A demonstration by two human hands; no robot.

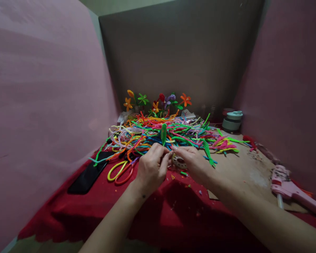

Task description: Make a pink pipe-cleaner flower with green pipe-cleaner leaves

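Rising from my left hand [153,163] is a green pipe-cleaner leaf [163,133], its lower end pinched between thumb and fingers. My right hand [191,160] is closed too, its fingertips meeting the left ones; what they grip is too small to make out. Below the fingertips, partly hidden, sits a pale round piece with holes [179,161]. A large heap of coloured pipe cleaners [144,131] spreads just beyond both hands. Scissors with one yellow and one red handle [124,177] lie left of my left hand, their blades hidden.
A black phone [88,177] lies at the left on the red cloth [110,211]. Pipe-cleaner flowers [185,99] stand behind the heap. On the right are a brown board [242,167], a pink glue gun [283,186] and a lidded cup [232,121]. Pink walls flank both sides.
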